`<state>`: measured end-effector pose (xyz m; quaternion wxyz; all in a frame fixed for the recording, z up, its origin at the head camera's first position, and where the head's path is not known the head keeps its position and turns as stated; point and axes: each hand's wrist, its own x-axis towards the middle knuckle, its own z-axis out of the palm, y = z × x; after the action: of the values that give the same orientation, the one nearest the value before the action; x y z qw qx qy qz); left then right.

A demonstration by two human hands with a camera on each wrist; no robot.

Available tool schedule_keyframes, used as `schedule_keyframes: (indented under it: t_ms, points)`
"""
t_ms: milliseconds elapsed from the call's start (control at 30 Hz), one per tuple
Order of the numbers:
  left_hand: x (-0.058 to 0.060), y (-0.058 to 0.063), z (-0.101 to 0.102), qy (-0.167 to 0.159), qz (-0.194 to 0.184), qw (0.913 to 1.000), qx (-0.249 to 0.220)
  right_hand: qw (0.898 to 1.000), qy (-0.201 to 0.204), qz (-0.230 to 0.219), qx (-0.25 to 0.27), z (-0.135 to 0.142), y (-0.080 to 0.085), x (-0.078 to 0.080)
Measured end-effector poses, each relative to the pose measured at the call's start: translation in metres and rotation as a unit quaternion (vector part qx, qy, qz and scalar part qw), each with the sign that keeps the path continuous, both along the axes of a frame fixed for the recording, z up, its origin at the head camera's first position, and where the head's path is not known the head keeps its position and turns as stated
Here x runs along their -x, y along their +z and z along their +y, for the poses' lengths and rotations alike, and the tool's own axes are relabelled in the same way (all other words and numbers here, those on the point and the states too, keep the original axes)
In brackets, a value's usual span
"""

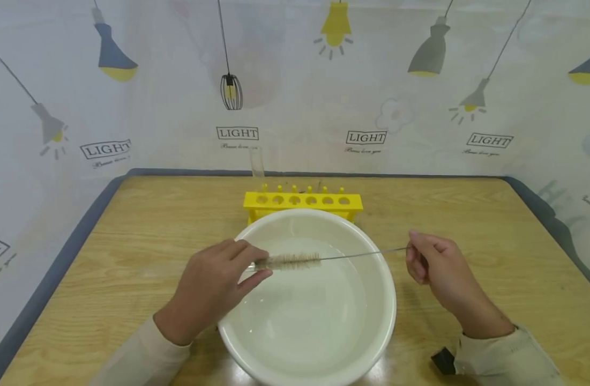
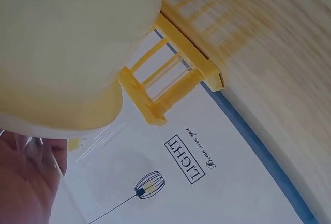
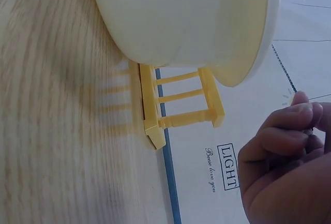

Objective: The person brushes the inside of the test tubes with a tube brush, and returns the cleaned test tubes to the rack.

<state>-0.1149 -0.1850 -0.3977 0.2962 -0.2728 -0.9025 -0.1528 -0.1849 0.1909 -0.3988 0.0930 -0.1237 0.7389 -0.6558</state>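
Over the white basin point(image 1: 386, 321), a test tube brush point(image 1: 301, 261) with pale bristles lies level between the two hands. My left hand point(image 1: 217, 279) grips a clear test tube point(image 1: 250, 267), with thumb and fingers around it near the bristles. The bristle end meets the tube at these fingertips; how far it reaches inside I cannot tell. My right hand point(image 1: 441, 265) pinches the end of the brush's thin wire handle point(image 1: 355, 255) beyond the basin's right rim. In the right wrist view the twisted wire point(image 3: 284, 69) runs to the pinching fingers point(image 3: 289, 118).
Behind the basin stands a yellow test tube rack point(image 1: 301, 201), with a clear tube point(image 1: 257, 162) upright at its left end. Water appears to lie in the basin. A black object point(image 1: 443, 361) is by the right sleeve. A printed curtain borders the wooden table point(image 1: 468, 214).
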Motion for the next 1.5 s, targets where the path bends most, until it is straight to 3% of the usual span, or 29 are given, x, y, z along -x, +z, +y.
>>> schedule_keyframes:
  t_ms: [100,267,433,700,833,933,1100,1233,1367,1500]
  points:
    - [0.000,0.000,0.001,0.005,-0.003,1.0000,-0.004,0.999,0.022,-0.022,0.025,0.004,0.000,0.002]
    - [0.000,0.000,0.002,0.018,0.004,0.9997,-0.015,0.996,0.053,-0.067,-0.004,0.011,0.000,0.007]
    - [0.000,0.001,0.002,0.022,0.008,0.9995,-0.021,0.987,0.122,-0.104,-0.014,0.018,-0.001,0.011]
    - [0.000,0.001,0.002,0.019,0.002,0.9994,-0.029,0.963,0.223,-0.129,0.074,0.024,0.000,0.015]
    - [0.000,0.001,0.002,0.018,0.001,0.9993,-0.032,0.952,0.247,-0.132,0.122,0.024,0.000,0.015]
    - [0.000,0.000,0.001,0.016,0.002,0.9993,-0.034,0.951,0.253,-0.118,0.132,0.023,0.000,0.015]
    - [0.001,0.000,0.001,0.016,0.002,0.9993,-0.033,0.970,0.220,-0.040,0.096,0.021,-0.002,0.013]
    - [0.001,0.001,0.000,0.018,-0.002,0.9994,-0.028,0.989,0.140,0.040,-0.011,0.018,-0.003,0.008]
    - [0.001,0.000,-0.001,0.016,0.000,0.9996,-0.024,0.989,0.064,0.073,-0.115,0.015,-0.001,0.004]
    - [0.002,-0.001,-0.001,0.012,0.006,0.9996,-0.025,0.985,0.021,0.103,-0.136,0.011,0.001,0.001]
